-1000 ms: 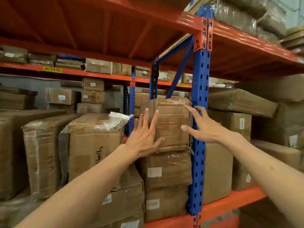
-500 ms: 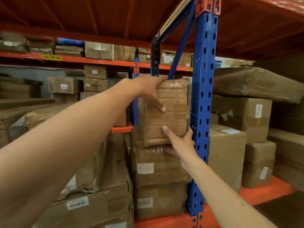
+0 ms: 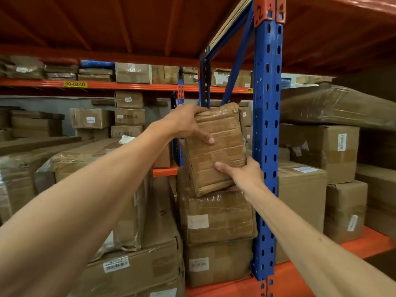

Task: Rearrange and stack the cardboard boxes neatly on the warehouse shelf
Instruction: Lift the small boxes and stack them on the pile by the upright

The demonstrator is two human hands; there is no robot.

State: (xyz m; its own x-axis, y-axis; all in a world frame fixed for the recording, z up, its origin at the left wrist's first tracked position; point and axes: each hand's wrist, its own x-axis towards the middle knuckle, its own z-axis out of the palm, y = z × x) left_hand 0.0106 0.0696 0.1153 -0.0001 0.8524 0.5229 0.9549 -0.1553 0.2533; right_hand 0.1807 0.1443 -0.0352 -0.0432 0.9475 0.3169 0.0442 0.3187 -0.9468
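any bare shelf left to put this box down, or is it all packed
Mostly packed. Bare patch: the orange deck bottom right, in front of the right-hand boxes. Left of the blue post, stacks crowd together. Both hands, left and right, hold the tilted box.

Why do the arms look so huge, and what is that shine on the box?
Head view: the wide-angle lens stretches the forearms near the edges; the shine is light glaring off clear tape around the taped brown cardboard box, which is held by the left hand and right hand.
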